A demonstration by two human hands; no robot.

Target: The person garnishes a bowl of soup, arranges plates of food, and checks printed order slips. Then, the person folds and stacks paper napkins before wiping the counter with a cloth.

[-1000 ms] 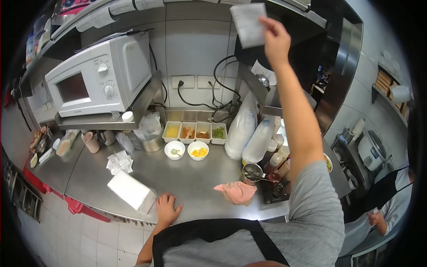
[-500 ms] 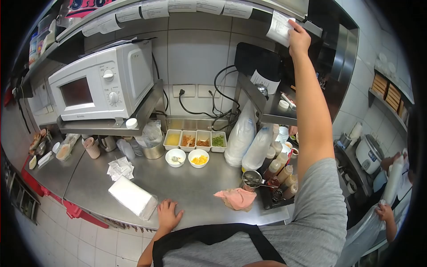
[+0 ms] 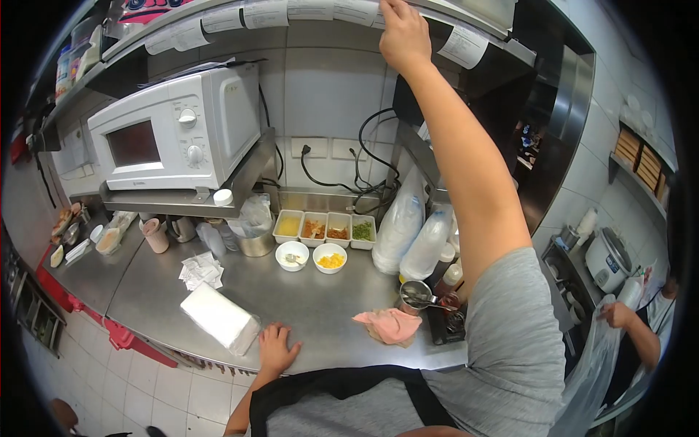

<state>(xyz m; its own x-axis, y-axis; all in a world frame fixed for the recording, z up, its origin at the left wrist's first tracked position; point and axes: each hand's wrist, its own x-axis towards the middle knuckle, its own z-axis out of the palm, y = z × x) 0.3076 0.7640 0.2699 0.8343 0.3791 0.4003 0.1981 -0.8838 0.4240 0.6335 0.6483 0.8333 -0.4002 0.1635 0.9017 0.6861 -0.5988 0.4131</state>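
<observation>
My right hand [image 3: 405, 36] is raised to the overhead rail, its fingers closed at the edge of a printed paper slip [image 3: 355, 11]; the fingertips are partly cut off by the top of the view. To its right another paper slip [image 3: 464, 46] hangs from the rail by itself. My left hand [image 3: 278, 349] rests flat on the front of the steel counter [image 3: 313, 306], fingers spread and holding nothing. Beside it lies a plastic-wrapped stack of white napkins [image 3: 218, 318].
Behind stand a white microwave [image 3: 171, 127], small tubs of toppings [image 3: 314, 229], two white bowls [image 3: 330, 258] and bagged cups [image 3: 399, 229]. A pink cloth [image 3: 389, 325] lies near a metal cup with utensils [image 3: 415, 295]. At right, another person's hand [image 3: 617, 315] holds clear plastic.
My right hand has let go of the slip at the rail's right end and moved left along the rail to another slip. My left hand stays on the counter.
</observation>
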